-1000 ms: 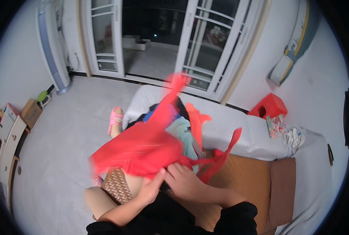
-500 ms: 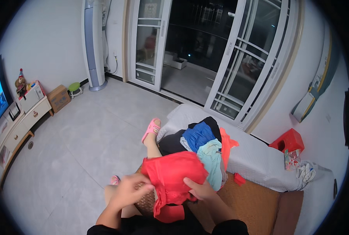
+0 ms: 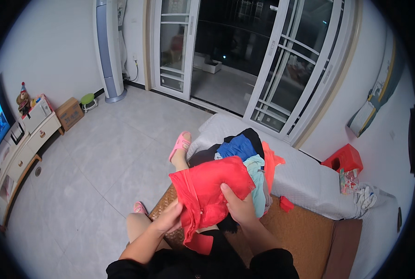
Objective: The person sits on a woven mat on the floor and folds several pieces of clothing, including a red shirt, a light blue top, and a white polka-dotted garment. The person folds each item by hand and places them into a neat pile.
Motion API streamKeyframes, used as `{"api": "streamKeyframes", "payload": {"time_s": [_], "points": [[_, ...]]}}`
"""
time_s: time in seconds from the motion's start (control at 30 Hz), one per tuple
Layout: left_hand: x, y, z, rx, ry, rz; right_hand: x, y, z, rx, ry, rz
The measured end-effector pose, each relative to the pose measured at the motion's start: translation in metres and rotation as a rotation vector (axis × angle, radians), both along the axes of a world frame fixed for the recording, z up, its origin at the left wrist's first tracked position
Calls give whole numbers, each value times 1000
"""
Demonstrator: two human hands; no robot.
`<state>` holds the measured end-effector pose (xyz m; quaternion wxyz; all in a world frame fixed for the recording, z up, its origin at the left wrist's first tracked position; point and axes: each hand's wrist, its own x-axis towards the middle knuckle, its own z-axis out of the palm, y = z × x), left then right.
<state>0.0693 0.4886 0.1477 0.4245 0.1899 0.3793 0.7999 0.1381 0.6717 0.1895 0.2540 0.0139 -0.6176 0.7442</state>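
A red garment (image 3: 212,183), partly folded over, is spread between my hands above my lap. My left hand (image 3: 169,218) is closed on its left edge, with the fingertips hidden behind the cloth. At the garment's right side, my right hand (image 3: 237,204) grips it with the thumb on top and the fingers underneath. One narrow end of the cloth hangs down toward my lap. Just beyond it lies a heap of clothes, with a blue garment (image 3: 237,148), a light teal garment (image 3: 257,183) and an orange garment (image 3: 271,160) showing.
I sit on a seat with a brown woven mat (image 3: 296,228), beside a white quilted cover (image 3: 305,183). A small red cloth piece (image 3: 286,204) lies on the mat. A red plastic stool (image 3: 347,159) stands at right. Far left are a TV cabinet (image 3: 28,151) and a cardboard box (image 3: 70,114).
My left hand has moved in from beside the red garment and taken its left edge. The garment is raised slightly away from me and covers more of the clothes heap.
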Motion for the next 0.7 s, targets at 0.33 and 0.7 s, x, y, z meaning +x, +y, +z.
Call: {"api": "streamKeyframes", "payload": {"time_s": [0.33,0.7], "points": [[-3,14,16,205,-229,96,19,53,-13,402,-242,81],[2,24,22,112,-286,-56,22,106,-85,709,-306,849]]}}
